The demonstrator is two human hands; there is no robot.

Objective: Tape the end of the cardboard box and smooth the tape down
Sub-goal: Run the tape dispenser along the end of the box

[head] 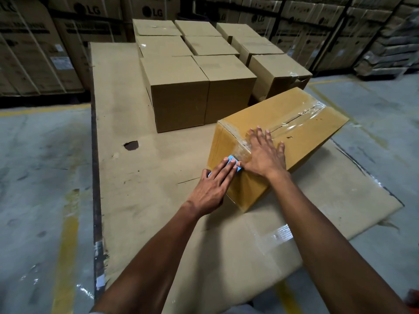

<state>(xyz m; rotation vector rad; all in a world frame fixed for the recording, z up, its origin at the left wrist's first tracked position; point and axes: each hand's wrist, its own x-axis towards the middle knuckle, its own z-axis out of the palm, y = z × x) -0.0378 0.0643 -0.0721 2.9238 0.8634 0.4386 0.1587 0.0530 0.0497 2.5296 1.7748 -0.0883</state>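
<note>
A brown cardboard box [301, 114] lies at an angle on flattened cardboard, clear tape [292, 123] running along its top seam and down over the near end. My right hand [265, 152] lies flat with fingers spread on the top near edge, pressing the tape. My left hand [214, 184] holds a blue tape dispenser [233, 163] against the box's near end face, where the tape strip ends. Most of the dispenser is hidden under my fingers.
Several closed cardboard boxes [181, 91] stand packed together behind the taped box. Flattened cardboard sheets [136, 177] cover the platform, with a dark hole [131, 145] at left. Concrete floor with yellow lines lies on both sides. Stacked large cartons [34, 53] line the back.
</note>
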